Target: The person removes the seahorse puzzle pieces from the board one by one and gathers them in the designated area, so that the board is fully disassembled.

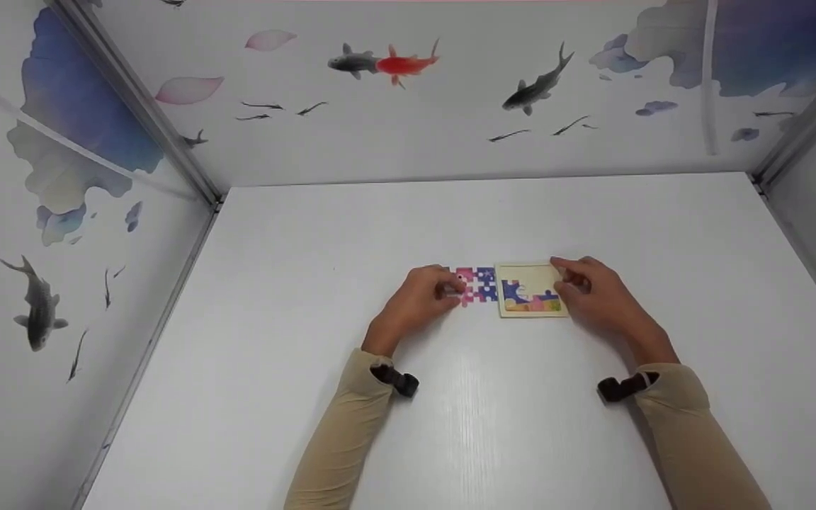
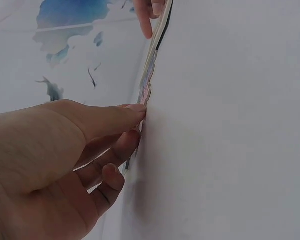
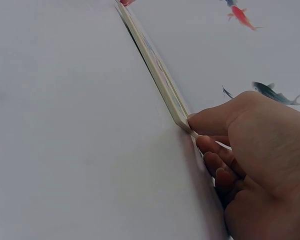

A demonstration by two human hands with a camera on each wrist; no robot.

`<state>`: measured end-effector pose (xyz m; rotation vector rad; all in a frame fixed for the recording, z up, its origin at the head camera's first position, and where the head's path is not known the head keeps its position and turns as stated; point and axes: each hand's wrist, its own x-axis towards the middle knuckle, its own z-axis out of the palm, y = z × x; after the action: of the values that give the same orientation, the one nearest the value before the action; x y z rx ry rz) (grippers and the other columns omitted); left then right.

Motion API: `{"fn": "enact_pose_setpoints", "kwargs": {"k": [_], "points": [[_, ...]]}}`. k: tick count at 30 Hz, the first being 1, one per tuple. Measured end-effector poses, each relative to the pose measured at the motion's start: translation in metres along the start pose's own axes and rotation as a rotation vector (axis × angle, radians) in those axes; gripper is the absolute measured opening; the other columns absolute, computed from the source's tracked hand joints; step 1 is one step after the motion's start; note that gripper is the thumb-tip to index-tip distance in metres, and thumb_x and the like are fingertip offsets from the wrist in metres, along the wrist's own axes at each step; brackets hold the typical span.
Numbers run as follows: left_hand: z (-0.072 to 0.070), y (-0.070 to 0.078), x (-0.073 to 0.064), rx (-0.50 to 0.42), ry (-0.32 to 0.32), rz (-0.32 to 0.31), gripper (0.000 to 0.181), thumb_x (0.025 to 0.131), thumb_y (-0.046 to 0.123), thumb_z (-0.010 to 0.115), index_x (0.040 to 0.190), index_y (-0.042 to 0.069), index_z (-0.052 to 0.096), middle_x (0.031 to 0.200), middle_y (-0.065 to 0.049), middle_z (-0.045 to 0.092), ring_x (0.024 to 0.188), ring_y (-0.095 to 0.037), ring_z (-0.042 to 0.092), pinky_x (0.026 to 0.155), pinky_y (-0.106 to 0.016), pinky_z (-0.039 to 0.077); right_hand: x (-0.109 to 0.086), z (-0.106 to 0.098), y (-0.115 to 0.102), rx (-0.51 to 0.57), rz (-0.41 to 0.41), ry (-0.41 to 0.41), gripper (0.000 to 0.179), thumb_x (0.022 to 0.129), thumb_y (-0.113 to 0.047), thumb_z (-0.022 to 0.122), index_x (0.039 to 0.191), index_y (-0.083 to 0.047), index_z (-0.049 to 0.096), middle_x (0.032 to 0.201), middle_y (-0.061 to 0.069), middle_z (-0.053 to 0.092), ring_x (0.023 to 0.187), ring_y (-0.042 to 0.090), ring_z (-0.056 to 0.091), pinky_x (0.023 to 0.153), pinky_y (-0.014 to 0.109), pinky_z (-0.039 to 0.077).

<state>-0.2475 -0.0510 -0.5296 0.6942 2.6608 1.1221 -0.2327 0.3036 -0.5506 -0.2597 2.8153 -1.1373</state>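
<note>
In the head view, a strip of puzzle pieces is seen lying flat on the white table, just left of a shallow tray, close against its rim. The strip's left end is covered by the left hand, whose grip is closed with thumb and fingers on the pieces there. The tray's right side is grasped by the right hand, and its right rim is partly hidden by the fingers. Inside the tray, more pieces are set along the bottom and up the left side, with pale board left bare above (their printed picture is too small to be made out). Both sleeves are cut off by the lower border. In the left wrist view, the strip is shown almost edge-on, so its print is barely legible; it is pinched between thumb and fingers, and only some fingers of the right hand are caught at the top. In the right wrist view, the tray is likewise seen edge-on, its corner held at the thumb; its contents are reduced to a sliver, and the far end is cut off by the upper border.
</note>
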Motion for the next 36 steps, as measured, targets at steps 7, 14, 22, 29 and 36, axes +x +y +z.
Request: {"fn": "enact_pose_setpoints", "kwargs": {"k": [7,14,22,29,36], "points": [[0.005,0.007,0.004,0.000,0.046,0.014,0.022,0.098,0.016,0.081,0.120,0.010,0.080,0.116,-0.007,0.071,0.105,-0.020,0.066,0.091,-0.028,0.055,0.000,0.000,0.000,0.004,0.003,0.002,0.053,0.109,-0.024,0.063,0.162,-0.021,0.053,0.120,0.010,0.060,0.109,0.026,0.051,0.096,0.043,0.042],[0.019,0.027,0.016,0.027,0.024,0.090,0.021,0.100,0.013,0.079,0.120,0.005,0.080,0.115,-0.011,0.072,0.101,-0.021,0.069,0.086,-0.021,0.055,-0.001,0.000,0.000,-0.009,-0.031,0.025,0.052,0.108,-0.021,0.065,0.160,-0.018,0.056,0.119,0.010,0.063,0.106,0.023,0.052,0.094,0.036,0.043],[0.038,0.048,0.028,0.148,0.030,0.103,0.029,0.102,0.017,0.077,0.130,0.009,0.078,0.126,-0.008,0.072,0.118,-0.020,0.067,0.103,-0.028,0.056,0.000,0.000,0.002,-0.009,-0.041,0.018,0.052,0.109,-0.020,0.065,0.160,-0.017,0.055,0.120,0.012,0.063,0.106,0.025,0.053,0.095,0.041,0.044],[0.051,0.060,0.037,0.307,0.050,0.039,0.038,0.100,0.029,0.080,0.136,0.018,0.075,0.135,0.000,0.071,0.130,-0.018,0.061,0.114,-0.032,0.050,0.001,0.001,0.000,-0.008,-0.048,0.026,0.050,0.109,-0.022,0.065,0.158,-0.017,0.058,0.118,0.010,0.063,0.104,0.023,0.053,0.094,0.038,0.044],[0.057,0.061,0.037,0.324,0.042,0.005,0.041,0.100,0.028,0.080,0.139,0.018,0.074,0.137,-0.001,0.071,0.127,-0.018,0.062,0.114,-0.030,0.050,0.001,0.001,0.001,-0.022,-0.053,0.024,0.049,0.109,-0.021,0.065,0.158,-0.016,0.058,0.116,0.011,0.063,0.103,0.023,0.052,0.092,0.035,0.044]]}}
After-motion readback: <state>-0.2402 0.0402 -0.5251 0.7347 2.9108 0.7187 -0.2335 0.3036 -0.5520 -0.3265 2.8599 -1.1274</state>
